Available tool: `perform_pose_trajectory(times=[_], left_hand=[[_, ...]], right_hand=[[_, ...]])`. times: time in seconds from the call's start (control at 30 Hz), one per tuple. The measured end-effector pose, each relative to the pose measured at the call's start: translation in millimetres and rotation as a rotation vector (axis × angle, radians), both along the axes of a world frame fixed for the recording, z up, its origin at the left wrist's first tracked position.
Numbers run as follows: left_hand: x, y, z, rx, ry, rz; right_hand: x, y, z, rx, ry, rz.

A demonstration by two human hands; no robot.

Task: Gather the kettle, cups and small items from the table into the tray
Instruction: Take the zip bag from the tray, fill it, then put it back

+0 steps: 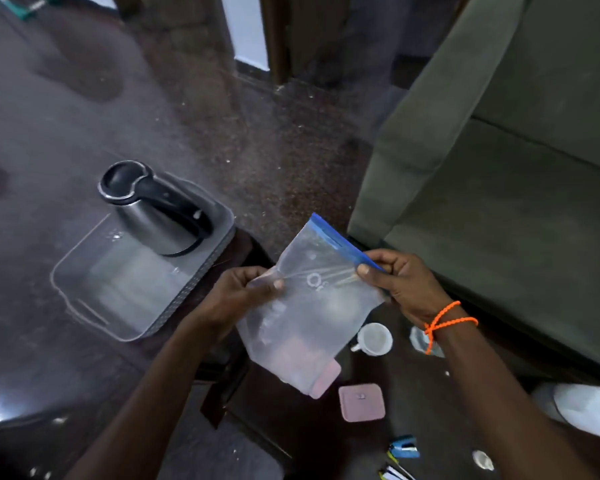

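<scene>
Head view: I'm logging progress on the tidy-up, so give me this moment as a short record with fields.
tray: clear plastic tray on the dark table, left of the hands
in tray: kettle, upright at the far end
held: zip bag, blue seal at top, something pink inside near the bottom
left hand: pinches the bag's left edge
right hand: pinches the bag by the seal
still on table: cup, pink square, blue item
</scene>
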State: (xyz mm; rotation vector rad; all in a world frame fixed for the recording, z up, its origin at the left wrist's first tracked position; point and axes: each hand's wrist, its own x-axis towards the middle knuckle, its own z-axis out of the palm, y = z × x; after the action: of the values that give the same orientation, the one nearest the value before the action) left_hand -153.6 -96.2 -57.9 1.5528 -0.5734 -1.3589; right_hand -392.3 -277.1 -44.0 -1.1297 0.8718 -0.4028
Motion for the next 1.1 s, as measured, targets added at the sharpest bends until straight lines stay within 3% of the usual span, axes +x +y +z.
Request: perform_pose_trajectory(times=[0.07,0.13,0.23,0.43,0.57,0.73,0.83,0.9,1.1], left_hand=[[11.8,14.5,0.4,-0.041,0.076,0.148],[19.3,26.8,1.9,-0.067,0.179,0.294],[27.7,40.9,6.2,-0.081,0.259,0.419],[65.8,74.7,12.7,-0.014,0.235,0.457],[86.3,98.7,0.0,0.016,0.266,0.514],[99.1,125.5,-21.6,0.015,0.01,0.637],[107.0,134.5,-24.8,0.007,0.144,0.747],[112.2,141.3,-21.6,-0.037,0.244,0.694],[139.7,162.3,-18.1,-0.115,0.147,0.68]], right_hand=[[32.1,9.5,-2.4,0.107,-0.056,-0.112],[59.2,23.3,-6.2,0.349,-0.196,-0.193],[88.2,58.2,-14.8,0.537,-0.277,-0.001],[130.4,92.1,-26.6,0.373,-0.069,0.108],[150.9,95.8,-27.7,0.398,-0.067,0.19],[175.6,104.5,-34.8,0.232,0.046,0.23],[193.0,113.9,-40.1,0.256,0.04,0.277],[204.4,119.3,-41.8,0.29,0.025,0.319],[233.7,122.4,-42.1,0.372,-0.058,0.442]])
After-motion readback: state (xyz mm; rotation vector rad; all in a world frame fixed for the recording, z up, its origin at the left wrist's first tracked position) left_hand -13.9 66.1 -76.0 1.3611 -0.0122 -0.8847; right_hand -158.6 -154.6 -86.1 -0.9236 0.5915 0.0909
